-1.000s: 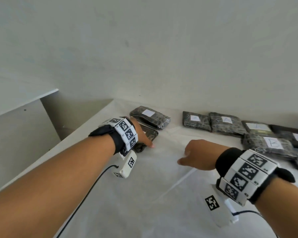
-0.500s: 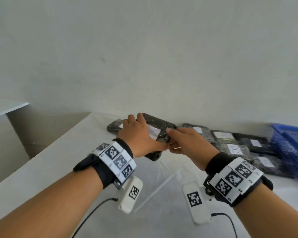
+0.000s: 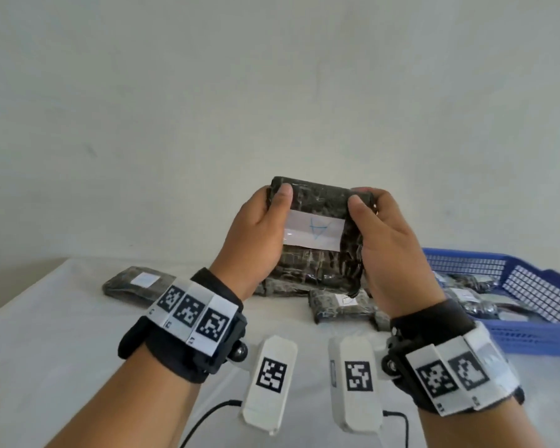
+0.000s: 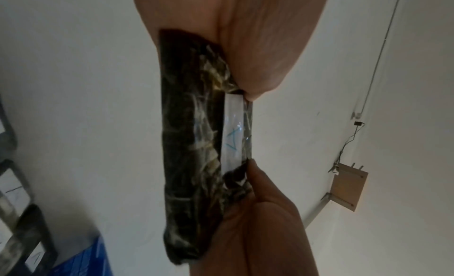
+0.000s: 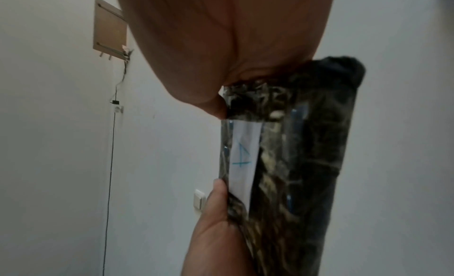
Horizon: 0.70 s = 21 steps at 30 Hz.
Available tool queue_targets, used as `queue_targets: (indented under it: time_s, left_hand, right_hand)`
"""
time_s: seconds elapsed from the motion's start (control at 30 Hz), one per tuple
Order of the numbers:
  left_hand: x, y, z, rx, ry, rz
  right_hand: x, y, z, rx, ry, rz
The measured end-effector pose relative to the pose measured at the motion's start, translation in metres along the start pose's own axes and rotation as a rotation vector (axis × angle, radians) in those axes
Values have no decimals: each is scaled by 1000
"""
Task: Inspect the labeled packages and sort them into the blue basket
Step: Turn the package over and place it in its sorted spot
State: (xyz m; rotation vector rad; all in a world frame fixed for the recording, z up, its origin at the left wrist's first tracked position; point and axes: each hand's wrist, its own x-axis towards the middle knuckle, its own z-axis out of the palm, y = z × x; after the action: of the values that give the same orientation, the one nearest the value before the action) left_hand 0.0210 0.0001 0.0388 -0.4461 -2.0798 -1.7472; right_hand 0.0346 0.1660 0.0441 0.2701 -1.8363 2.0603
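Now that lifted off the surface (image 3: 62,334), package (image 3: 317,263) clamped in left hand (image 3: 256,234) and right hand (image 3: 388,244) grip, label (image 3: 314,232) readable; next, blue basket (image 3: 530,286) at three o'clock.

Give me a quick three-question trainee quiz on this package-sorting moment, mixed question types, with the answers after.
1. True or false: only one of the hands grips the raised package.
2. The blue basket sits on which side in the head view? A) left B) right C) out of view
3. Fill in: the white label on the raised package carries a handwritten mark in ____ ink.

Key: 1 false, the left hand and right hand both grip it. 2 B. 3 blue.
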Motion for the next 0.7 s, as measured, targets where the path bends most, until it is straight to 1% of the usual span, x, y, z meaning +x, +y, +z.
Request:
queue_targets:
  time_s: [0.07,0.13,0.17,0.2,0.23,0.3,0.33,0.37,0.4,0.43,0.5,0.53,0.57,0.63,0.67,0.7]
  left_hand:
    - [0,-1,4,-38,-63,-26]
    - [-1,-4,6,-105,-141,-88]
    - [-2,-8,7,-154,-130,-104]
    - [-1,-12,7,-196,-87,-108]
    - [1,-16,6,-222,-26,-97]
    - [5,-21,4,-202,89,-44]
    - [6,-22,3,-163,120,-9]
    - [6,-22,3,-118,125,22]
    - [5,-23,3,-75,100,44]
    - [4,-22,5,-40,54,51]
    - [0,-20,10,4,-54,47]
    - [-1,-19,11,18,-105,39]
    - [0,-19,10,31,-153,26]
    - [1,-20,5,51,-230,-10]
    - [1,-21,1,54,-239,-20]
    - [3,-22,-2,45,-218,-22]
  right_hand:
    - [-1,4,-5,63,88,-37]
    - [0,8,-14,236,190,11]
    - [1,9,-18,301,209,44]
    - [2,10,-22,287,203,70]
    - [2,11,-26,175,190,74]
    - [3,11,-35,-270,125,0]
    - [3,11,-37,-479,85,-65]
    - [1,10,-36,-612,29,-140]
    - [-1,9,-34,-669,-43,-188]
    - [-3,9,-32,-690,-115,-200]
    - [-4,10,-28,-738,-243,-165]
    - [-3,13,-27,-751,-271,-164]
    - [0,15,-28,-731,-256,-167]
    - [5,20,-30,-642,-161,-151]
    - [7,20,-32,-584,-108,-118]
    - [7,20,-33,-505,-67,-70]
